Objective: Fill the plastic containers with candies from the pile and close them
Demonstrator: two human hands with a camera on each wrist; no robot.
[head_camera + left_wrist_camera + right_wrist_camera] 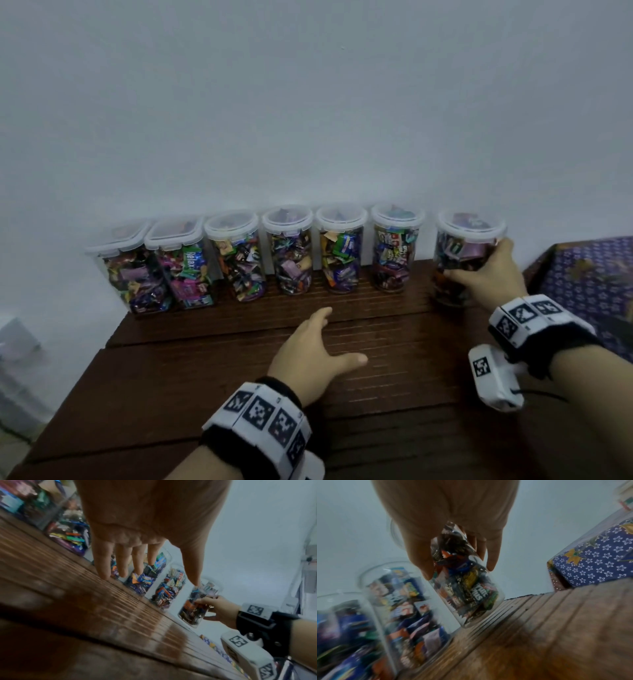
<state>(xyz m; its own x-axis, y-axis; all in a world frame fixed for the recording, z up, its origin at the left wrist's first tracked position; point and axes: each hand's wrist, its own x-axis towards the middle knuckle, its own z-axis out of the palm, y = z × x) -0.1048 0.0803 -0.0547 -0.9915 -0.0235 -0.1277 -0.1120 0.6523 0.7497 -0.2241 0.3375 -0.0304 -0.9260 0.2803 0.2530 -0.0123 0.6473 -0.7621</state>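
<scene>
Seven full jars [342,253] lidded. Your right hand [489,270] wraps last jar [462,260] near tabletop [376,377] edge; fast shove tips it. Left hand [315,353] flat, holds nothing.

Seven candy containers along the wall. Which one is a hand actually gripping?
The rightmost container, set apart from the row by a gap. The right hand wraps round its side. The left hand is open over the table, touching no container.
</scene>
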